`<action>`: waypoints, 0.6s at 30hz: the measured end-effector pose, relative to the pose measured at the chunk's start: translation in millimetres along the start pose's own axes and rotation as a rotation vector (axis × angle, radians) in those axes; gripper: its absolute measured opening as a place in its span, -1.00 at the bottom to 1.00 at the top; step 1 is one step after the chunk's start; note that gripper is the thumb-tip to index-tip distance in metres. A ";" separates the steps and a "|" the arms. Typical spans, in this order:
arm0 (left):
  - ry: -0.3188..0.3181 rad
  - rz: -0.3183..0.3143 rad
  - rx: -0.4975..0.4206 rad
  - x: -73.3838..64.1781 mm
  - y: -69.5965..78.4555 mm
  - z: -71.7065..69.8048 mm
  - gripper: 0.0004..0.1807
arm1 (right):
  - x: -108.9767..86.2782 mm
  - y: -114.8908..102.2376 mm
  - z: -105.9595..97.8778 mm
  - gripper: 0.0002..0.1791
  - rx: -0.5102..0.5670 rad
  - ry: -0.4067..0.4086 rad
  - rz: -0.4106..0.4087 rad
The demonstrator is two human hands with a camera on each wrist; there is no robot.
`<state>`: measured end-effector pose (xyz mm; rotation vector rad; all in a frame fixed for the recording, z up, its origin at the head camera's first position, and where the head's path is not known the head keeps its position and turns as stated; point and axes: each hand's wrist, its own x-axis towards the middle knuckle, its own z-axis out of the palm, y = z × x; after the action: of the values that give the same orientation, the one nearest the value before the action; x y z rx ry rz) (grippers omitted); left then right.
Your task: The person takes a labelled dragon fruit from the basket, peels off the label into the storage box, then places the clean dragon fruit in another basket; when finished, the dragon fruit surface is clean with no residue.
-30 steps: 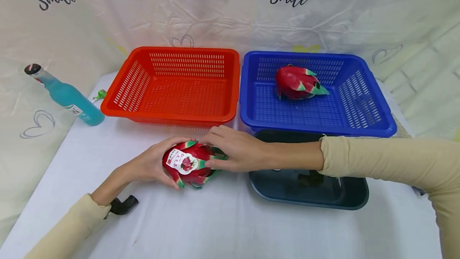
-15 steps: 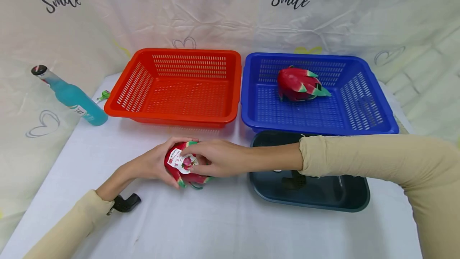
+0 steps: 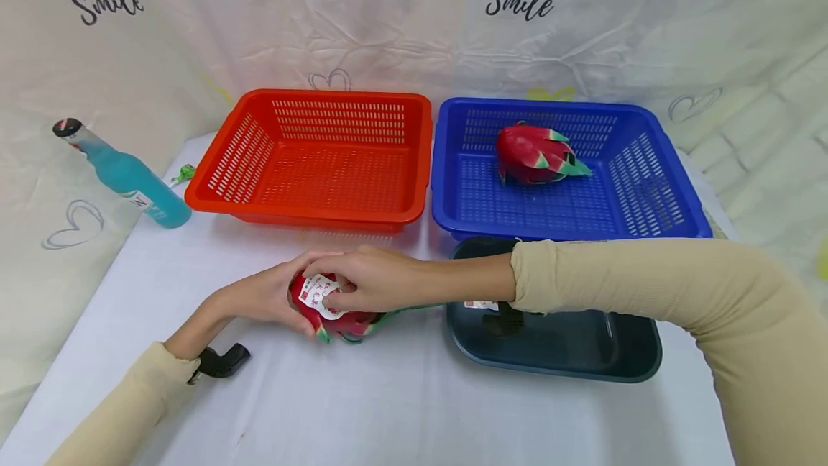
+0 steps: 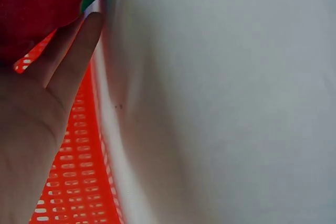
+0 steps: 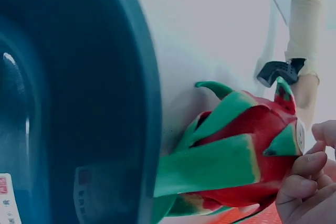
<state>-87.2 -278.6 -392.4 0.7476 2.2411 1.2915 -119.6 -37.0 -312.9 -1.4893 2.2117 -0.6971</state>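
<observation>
On the white cloth before me lies a red dragon fruit (image 3: 352, 323) with green-tipped scales. My left hand (image 3: 261, 295) grips its left end, thumb and fingers around the sides. A white printed label (image 3: 315, 292) sits on top of the fruit. My right hand (image 3: 375, 279) reaches across from the right, its curled fingers and thumb touching the label. In the right wrist view those fingertips meet the label's edge (image 5: 301, 136); whether they pinch it is unclear. The left wrist view catches only part of the fruit (image 4: 42, 11) beside my palm.
A red basket (image 3: 414, 185) stands behind my hands. The blue basket (image 3: 647, 229) beside it holds another dragon fruit (image 3: 530, 153). Under my right forearm is a dark tray (image 3: 569, 365) with a white label (image 3: 481, 304) in it. A turquoise bottle (image 3: 142, 185) stands at the left.
My right hand has moved left from the leafy end of the fruit onto its label. My left hand keeps its grip, and the fruit has barely shifted.
</observation>
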 end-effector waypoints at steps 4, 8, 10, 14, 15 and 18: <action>-0.023 0.016 -0.024 -0.8 -1.1 -2.6 -0.01 | 2.8 -0.8 1.5 -0.64 0.026 0.016 0.003; -0.031 0.018 -0.044 -0.6 -3.4 -3.1 -0.05 | 4.7 1.1 3.5 -0.63 0.037 0.030 0.023; -0.031 0.015 -0.047 -0.8 -4.0 -3.4 -0.05 | 5.5 1.4 4.0 -0.64 0.033 0.038 0.028; -0.024 0.016 -0.034 -1.0 -3.9 -4.2 -0.05 | 7.7 1.3 4.3 -0.60 0.028 0.041 0.036; -0.024 0.019 -0.030 -1.0 -3.8 -4.4 -0.05 | 8.3 1.1 4.1 -0.59 0.028 0.039 0.041; -0.028 0.031 -0.020 -0.5 -3.2 -4.9 -0.05 | 10.9 0.2 3.9 -0.55 0.015 0.025 0.061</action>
<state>-90.5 -283.4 -392.9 0.7914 2.1993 1.3086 -121.5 -47.8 -316.5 -1.4078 2.2554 -0.7149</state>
